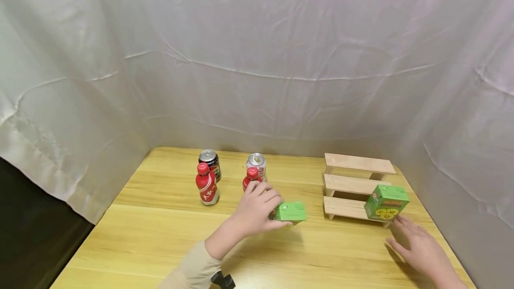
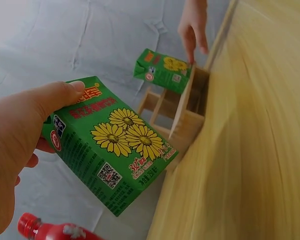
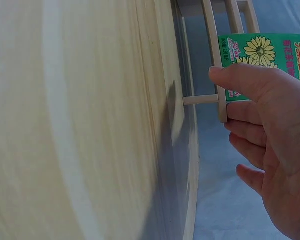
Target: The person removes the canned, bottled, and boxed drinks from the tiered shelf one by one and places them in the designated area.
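Observation:
My left hand (image 1: pixel 259 206) holds a green drink carton (image 1: pixel 291 212) above the table, thumb on one side and fingers round the other. Yellow flowers show on that carton's front (image 2: pixel 125 132) in the left wrist view. A second green carton (image 1: pixel 387 203) stands at the right end of the lowest step of a small wooden tiered rack (image 1: pixel 345 208). Beside that end is my right hand (image 1: pixel 421 246), its fingers extended close to the carton's lower corner. In the right wrist view, the right thumb (image 3: pixel 242 77) overlaps this carton; whether it touches is unclear.
A red bottle (image 1: pixel 207 186) stands before a dark can (image 1: pixel 209 159) at the left. Another red bottle (image 1: pixel 251 176), partly hidden by my left hand, stands before a silvery can (image 1: pixel 257 162). Pale curtains (image 1: pixel 281 79) enclose the wooden table (image 1: pixel 160 231) at the back and sides.

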Demonstrator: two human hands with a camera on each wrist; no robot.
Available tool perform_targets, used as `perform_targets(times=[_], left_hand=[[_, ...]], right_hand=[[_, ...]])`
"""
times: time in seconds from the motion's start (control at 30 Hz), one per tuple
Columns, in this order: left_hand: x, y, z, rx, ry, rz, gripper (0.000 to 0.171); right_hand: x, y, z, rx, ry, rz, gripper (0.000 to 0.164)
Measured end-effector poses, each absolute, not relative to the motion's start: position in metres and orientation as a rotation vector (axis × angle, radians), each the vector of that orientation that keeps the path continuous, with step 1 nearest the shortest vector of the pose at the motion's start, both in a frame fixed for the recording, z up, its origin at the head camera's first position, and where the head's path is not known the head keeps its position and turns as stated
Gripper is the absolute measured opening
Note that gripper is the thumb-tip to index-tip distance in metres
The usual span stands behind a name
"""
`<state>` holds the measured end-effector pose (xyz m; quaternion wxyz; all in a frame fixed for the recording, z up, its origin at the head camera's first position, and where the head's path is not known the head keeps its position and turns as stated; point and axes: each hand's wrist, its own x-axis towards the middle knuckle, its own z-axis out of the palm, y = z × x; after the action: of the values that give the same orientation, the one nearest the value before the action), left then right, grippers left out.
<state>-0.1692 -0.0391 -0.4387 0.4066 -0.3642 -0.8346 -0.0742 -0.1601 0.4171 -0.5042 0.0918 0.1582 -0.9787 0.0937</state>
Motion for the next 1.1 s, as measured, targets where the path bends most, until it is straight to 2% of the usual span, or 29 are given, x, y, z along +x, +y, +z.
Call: perform_targets(times=[0.57,1.1], left_hand=[[-0.147,-0.086,-0.451,-0.877,-2.287,-0.163,0.052],[-0.127,-0.137,-0.459,-0.719,-2.496,-0.333,0.055]], right_hand=[[-0.159,0.417,-0.506,0.477,-2.888,0.287,0.066],[-0.159,0.415,-0.509,0.465,-2.873,0.288,0.066]])
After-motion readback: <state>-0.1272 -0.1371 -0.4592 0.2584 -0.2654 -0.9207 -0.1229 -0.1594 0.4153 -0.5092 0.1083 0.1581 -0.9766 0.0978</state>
